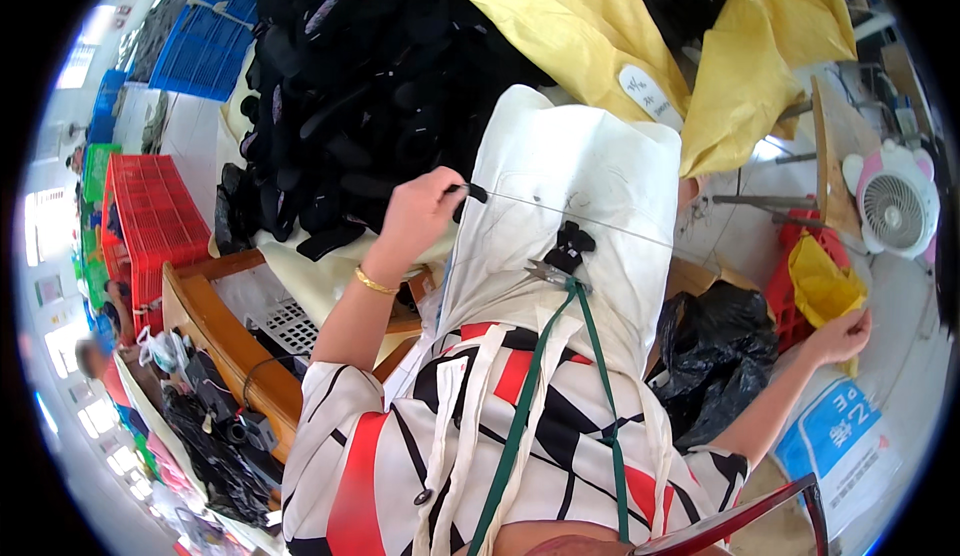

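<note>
My left hand (420, 211), with a gold bangle on the wrist, is raised over a white cloth (590, 171) on my lap. It pinches a small black piece (476, 193) at the end of a thin taut wire (620, 228). A cluster of small black pieces (570, 241) hangs on that wire over the cloth. Metal snips (545, 274) dangle from a green cord (520, 406) around my neck. My right hand (845, 336) is stretched far to the right, fingers curled, at the edge of a yellow bag (825, 286) and a white and blue sack (840, 436). Its grasp is unclear.
A big heap of black pieces (350, 86) lies ahead beside yellow sacks (570, 16). Left stand a red crate (150, 216), blue crates (210, 36) and a wooden frame (220, 326). A black plastic bag (715, 346) and a small white and pink fan (895, 206) are at right.
</note>
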The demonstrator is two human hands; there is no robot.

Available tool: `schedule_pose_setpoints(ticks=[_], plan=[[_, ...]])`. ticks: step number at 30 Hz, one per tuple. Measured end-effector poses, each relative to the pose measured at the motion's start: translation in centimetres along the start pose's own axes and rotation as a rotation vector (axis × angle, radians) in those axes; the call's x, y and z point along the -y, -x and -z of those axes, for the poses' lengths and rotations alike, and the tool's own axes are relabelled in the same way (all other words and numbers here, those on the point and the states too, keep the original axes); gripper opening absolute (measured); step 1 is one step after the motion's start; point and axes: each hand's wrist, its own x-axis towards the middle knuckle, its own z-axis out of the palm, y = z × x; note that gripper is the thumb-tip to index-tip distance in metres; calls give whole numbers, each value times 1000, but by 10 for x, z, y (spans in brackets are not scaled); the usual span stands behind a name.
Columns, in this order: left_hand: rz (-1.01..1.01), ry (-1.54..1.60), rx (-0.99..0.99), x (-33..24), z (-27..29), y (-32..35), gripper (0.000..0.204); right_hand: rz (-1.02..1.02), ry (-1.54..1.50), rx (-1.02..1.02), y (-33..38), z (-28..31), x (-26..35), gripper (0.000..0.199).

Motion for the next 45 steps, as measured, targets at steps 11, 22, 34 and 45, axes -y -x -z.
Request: schedule_pose_setpoints(ticks=[11,22,34,45], plan=[[1,629,190,-56,-84,-3,17,-135,-812,1281,181,-34,223,14],[158,1135,415,21,-58,-31,17,-373,-951,1802,216,-70,310,7],[428,-329,7,301,-120,-105,47,-815,-806,1567,239,-91,300,10],[681,1262,-417,262,-46,-137,23,-910,-901,1487,240,-71,292,11]])
